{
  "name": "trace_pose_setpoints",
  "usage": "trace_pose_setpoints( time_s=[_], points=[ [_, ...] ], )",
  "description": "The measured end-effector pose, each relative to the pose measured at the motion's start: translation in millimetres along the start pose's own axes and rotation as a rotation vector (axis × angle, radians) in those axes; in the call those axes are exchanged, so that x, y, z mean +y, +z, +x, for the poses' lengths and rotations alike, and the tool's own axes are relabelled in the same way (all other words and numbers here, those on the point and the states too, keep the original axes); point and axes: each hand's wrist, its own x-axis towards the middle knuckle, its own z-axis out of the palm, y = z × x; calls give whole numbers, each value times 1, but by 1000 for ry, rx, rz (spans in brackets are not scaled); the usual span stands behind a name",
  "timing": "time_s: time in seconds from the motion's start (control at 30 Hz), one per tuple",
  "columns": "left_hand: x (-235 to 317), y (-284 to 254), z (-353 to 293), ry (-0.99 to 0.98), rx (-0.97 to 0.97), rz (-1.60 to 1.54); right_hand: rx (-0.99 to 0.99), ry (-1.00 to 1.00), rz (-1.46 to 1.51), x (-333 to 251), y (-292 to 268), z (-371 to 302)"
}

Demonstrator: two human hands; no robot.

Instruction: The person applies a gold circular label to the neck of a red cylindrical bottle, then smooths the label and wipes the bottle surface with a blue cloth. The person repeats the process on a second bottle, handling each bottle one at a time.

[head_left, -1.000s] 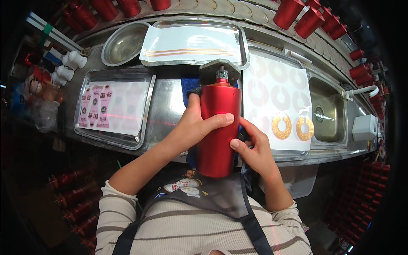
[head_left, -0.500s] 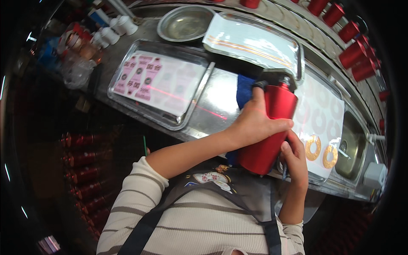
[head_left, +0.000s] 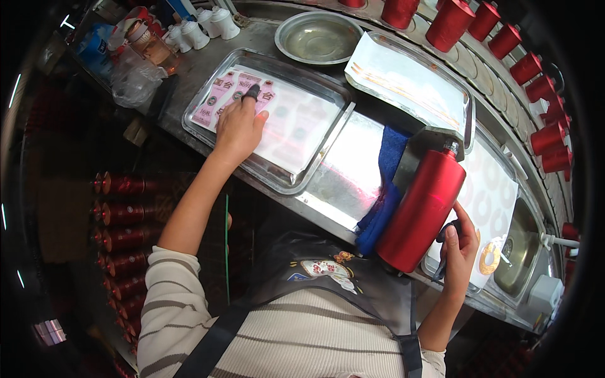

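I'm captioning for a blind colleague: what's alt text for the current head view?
A person's left hand is at pink labels on a white sheet in a rectangular metal tray. The right hand is beside a red cylindrical bottle, near a blue cloth.

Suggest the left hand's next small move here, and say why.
Probably slide one pink decal off the sheet: the left hand has its black-covered fingertip over the printed pieces, and the red bottle looks plain on its visible side.
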Motion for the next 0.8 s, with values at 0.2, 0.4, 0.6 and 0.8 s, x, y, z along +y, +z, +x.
trace_pose_setpoints(
  time_s=[0.2, 0.4, 0.6, 0.8],
  points=[
    [54, 20, -37, 94, -184, -129, 13, -15, -27, 0, 4, 0],
    [58, 21, 37, -19, -219, -231, 22, -8, -43, -4, 4, 3],
    [32, 48, 72, 211, -390, -238, 28, 13, -8, -1, 7, -3],
    [22, 60, 107, -57, -692, -651, 23, 18, 5, 5, 6, 3]
  ],
)
